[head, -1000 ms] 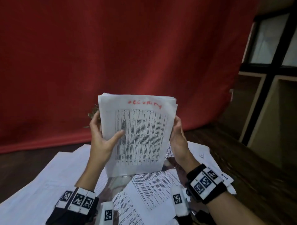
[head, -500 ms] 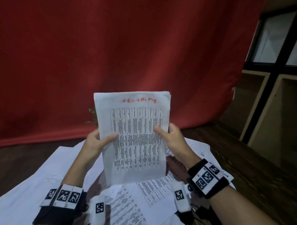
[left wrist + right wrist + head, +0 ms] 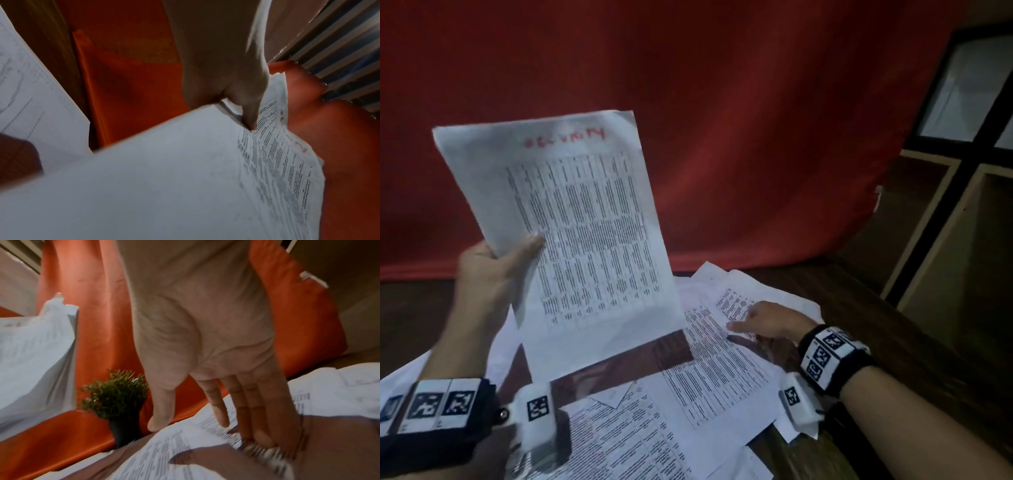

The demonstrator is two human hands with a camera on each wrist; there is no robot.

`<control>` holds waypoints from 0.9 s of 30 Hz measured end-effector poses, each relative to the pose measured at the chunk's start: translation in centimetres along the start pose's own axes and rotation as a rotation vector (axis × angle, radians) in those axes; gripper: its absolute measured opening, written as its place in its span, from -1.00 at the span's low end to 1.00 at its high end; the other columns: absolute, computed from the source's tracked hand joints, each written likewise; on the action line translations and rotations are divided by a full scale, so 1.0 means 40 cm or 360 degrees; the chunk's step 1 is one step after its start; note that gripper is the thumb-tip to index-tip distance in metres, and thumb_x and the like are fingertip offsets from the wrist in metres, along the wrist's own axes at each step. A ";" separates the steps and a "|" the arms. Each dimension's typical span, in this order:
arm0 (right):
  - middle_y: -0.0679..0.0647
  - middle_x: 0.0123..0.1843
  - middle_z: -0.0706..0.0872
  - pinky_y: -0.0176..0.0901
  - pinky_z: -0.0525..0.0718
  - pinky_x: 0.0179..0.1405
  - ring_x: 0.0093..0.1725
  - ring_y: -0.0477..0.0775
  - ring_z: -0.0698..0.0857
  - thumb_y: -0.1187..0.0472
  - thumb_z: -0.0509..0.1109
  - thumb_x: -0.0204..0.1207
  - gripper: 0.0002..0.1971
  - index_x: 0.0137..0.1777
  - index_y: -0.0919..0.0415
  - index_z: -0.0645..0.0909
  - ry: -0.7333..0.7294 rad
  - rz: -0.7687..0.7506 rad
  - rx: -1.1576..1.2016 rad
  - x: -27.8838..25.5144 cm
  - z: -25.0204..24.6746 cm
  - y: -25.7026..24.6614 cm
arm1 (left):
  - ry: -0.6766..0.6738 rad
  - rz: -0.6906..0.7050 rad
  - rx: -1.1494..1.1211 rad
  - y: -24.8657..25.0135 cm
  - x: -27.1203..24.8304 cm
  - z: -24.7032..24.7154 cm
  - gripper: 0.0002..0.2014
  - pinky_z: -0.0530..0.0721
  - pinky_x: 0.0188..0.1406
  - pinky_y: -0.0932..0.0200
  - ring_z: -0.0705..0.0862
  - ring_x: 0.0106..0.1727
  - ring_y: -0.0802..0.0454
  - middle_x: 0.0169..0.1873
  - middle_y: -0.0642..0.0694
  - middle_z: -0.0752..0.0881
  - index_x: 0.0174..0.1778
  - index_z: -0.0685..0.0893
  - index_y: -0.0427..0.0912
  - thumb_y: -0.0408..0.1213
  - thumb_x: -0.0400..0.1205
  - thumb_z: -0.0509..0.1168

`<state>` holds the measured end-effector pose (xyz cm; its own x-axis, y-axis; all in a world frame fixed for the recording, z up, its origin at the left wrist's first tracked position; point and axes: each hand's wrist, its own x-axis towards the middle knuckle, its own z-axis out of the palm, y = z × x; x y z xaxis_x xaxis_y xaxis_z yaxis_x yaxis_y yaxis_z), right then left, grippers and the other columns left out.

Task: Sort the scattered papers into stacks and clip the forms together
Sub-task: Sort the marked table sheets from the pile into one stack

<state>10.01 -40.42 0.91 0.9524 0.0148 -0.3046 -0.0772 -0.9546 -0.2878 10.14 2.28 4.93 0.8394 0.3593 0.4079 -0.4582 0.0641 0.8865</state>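
Up in the air off to the left, the left hand (image 3: 486,270) has a pinch grip on a gathered stack (image 3: 578,240) of printed table forms, red scribble on top. The right hand (image 3: 767,322) lies flat, fingers straight, on a loose sheet (image 3: 719,370) on the tabletop (image 3: 893,325). Looks maybe halfway: plenty of papers lie scattered, nothing clipped, no clip visible.
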 end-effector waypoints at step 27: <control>0.31 0.07 0.83 -0.12 0.75 -0.29 -0.21 0.10 0.76 0.42 0.33 0.74 -0.69 0.45 0.40 0.60 0.0507 0.0221 0.1421 0.019 -0.246 0.181 | 0.0086 0.0069 -0.0188 0.022 0.026 -0.099 -0.68 0.87 -0.03 0.22 0.89 -0.07 0.17 -0.12 0.16 0.92 -0.07 0.89 -0.01 0.11 0.41 0.64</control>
<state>13.07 -50.27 7.54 0.9432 -0.2885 -0.1649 -0.2665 -0.3604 -0.8939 9.46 6.41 5.25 0.8024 0.4137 0.4302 -0.5277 0.1551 0.8351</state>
